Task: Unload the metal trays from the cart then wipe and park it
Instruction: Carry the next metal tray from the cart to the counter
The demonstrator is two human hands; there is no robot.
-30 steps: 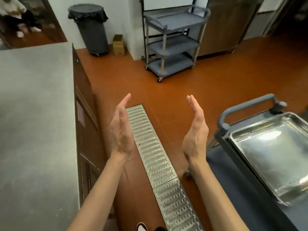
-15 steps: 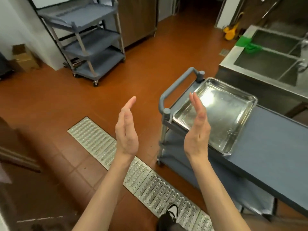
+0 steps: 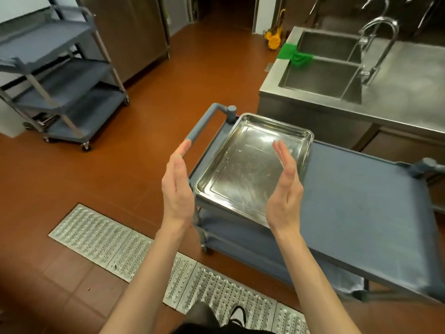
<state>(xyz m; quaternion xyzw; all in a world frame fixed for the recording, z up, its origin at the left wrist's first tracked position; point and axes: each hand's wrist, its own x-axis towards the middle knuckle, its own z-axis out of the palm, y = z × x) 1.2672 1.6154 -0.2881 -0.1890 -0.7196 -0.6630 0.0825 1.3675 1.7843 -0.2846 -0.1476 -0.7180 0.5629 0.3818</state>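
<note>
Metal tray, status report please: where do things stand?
Left hand and right hand open, empty. Metal tray on cart top, untouched. Nothing blocking.

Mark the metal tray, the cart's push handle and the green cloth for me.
metal tray (image 3: 243, 169): head view, on its flat bottom.
push handle (image 3: 201, 130): head view, on the ribbed grip bar.
green cloth (image 3: 301, 59): head view, on the bunched part draped over the sink divider.

Shiny metal tray (image 3: 250, 165) flat on grey cart (image 3: 361, 189) top shelf.
</note>
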